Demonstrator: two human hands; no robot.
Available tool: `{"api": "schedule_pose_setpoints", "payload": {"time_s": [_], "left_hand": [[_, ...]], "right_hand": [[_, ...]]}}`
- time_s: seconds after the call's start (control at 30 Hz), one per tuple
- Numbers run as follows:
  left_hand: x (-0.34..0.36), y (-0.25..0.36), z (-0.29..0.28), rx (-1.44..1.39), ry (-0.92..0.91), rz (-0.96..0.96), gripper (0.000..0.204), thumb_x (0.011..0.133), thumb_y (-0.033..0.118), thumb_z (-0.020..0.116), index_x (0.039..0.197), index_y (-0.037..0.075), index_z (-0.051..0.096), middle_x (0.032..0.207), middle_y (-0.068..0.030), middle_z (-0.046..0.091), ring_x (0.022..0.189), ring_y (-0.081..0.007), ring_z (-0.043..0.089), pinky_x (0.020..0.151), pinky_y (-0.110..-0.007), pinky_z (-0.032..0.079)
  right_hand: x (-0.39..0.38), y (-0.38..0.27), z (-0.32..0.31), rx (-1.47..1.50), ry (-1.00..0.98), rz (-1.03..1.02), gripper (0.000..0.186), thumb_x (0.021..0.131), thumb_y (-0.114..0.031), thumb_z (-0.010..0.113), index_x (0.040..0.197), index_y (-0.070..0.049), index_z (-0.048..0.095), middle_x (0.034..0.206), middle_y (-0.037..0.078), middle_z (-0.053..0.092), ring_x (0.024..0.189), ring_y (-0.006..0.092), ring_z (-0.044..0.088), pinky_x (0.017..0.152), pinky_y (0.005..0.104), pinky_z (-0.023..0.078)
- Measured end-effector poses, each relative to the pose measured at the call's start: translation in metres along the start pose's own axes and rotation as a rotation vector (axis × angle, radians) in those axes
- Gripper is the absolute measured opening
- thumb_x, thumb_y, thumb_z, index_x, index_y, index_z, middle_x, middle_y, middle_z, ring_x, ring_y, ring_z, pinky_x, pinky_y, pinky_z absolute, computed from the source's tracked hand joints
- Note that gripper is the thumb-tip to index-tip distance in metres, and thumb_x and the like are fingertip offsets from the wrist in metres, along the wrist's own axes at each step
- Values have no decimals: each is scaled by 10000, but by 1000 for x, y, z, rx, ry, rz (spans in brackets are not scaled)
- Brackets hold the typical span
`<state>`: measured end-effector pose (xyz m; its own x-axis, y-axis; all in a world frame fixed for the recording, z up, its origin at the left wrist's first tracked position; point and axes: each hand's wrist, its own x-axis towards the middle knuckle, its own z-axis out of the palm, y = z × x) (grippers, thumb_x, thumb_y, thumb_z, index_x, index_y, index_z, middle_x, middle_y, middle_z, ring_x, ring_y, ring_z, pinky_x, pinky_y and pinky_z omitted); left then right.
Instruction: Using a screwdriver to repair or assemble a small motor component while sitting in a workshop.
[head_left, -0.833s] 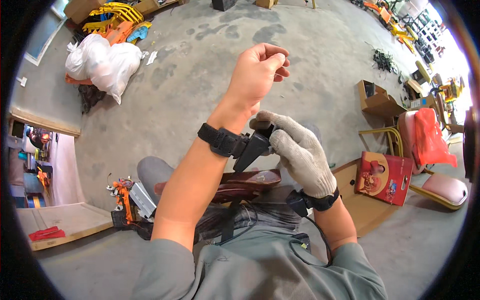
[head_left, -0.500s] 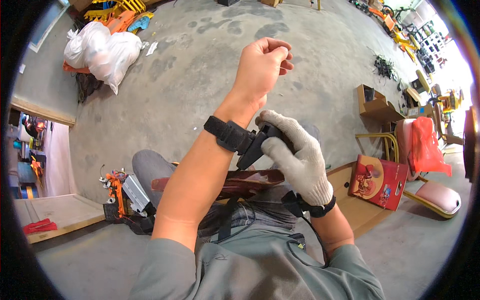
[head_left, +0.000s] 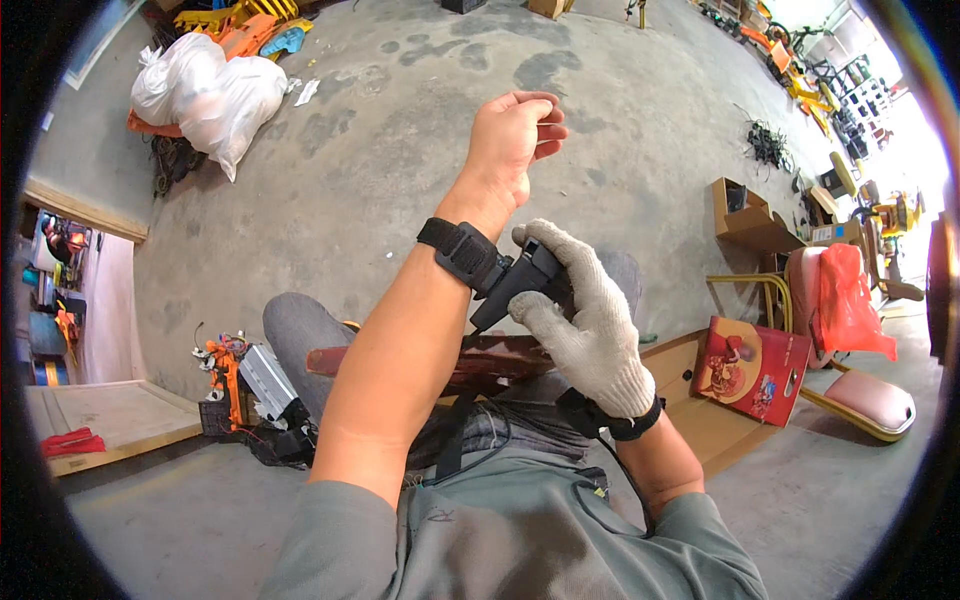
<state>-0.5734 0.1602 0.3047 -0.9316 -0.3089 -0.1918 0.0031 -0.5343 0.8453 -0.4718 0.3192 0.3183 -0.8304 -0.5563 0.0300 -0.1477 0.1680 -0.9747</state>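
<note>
My left hand [head_left: 508, 142] is bare and stretched out ahead, its fingers curled in toward the palm with nothing visible in them. A black strap [head_left: 462, 252] wraps the left wrist, and a black wedge-shaped device [head_left: 520, 283] is attached to it. Wearing a pale knitted glove, my right hand [head_left: 597, 335] grips this device between thumb and fingers. Another black strap [head_left: 636, 420] with a cable circles the right wrist. Beneath the arms, a dark red board-like piece [head_left: 490, 362] lies across my lap, partly hidden by the left forearm.
White plastic bags [head_left: 215, 100] lie on the concrete floor at far left. On the right are a red printed box [head_left: 752, 370] on cardboard, a chair with a red bag [head_left: 850, 300] and an open carton [head_left: 745, 215]. Orange and metal parts [head_left: 245, 385] sit left of my knee.
My left hand has shifted slightly left and nearer. The right hand still grips the device, which shows more now; its thumb has slid a little left along it.
</note>
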Motion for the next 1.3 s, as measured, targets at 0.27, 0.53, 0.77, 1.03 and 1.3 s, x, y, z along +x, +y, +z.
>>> {"api": "schedule_pose_setpoints", "payload": {"time_s": [0.27,0.53,0.77,1.03,1.3], "left_hand": [[3,-2,-2,-60,50,-21,143,868,90,528,975,36,605,851,-62,614,743,-172,600,707,-327,484],[4,1,-3,-105,73,20,137,855,101,529,952,39,602,826,-48,601,709,-160,587,678,-311,469],[9,6,-13,-200,149,11,116,865,114,544,929,49,615,785,-25,585,683,-145,572,672,-329,464],[9,7,-17,-206,226,9,110,853,117,555,915,49,615,756,-23,581,668,-152,564,670,-335,457],[23,-3,-34,-372,185,-40,80,849,89,555,885,39,607,724,-36,582,658,-157,557,639,-333,460]], "right_hand": [[-1,3,3,-138,24,-96,620,745,-86,731,1287,-5,440,1098,179,587,971,269,606,852,350,478],[0,1,5,-163,1,-143,605,745,-77,731,1273,-4,445,1130,182,581,995,300,603,862,363,475],[-2,-6,13,-221,35,-96,599,752,-65,728,1277,-9,445,1139,195,579,1017,326,598,863,359,476],[2,-4,19,-345,28,-164,574,768,-48,699,1285,-15,451,1168,214,559,1030,343,590,870,357,477],[0,-15,5,-81,-33,16,577,789,-34,668,1313,-8,428,1195,162,559,985,194,602,846,306,490]]}}
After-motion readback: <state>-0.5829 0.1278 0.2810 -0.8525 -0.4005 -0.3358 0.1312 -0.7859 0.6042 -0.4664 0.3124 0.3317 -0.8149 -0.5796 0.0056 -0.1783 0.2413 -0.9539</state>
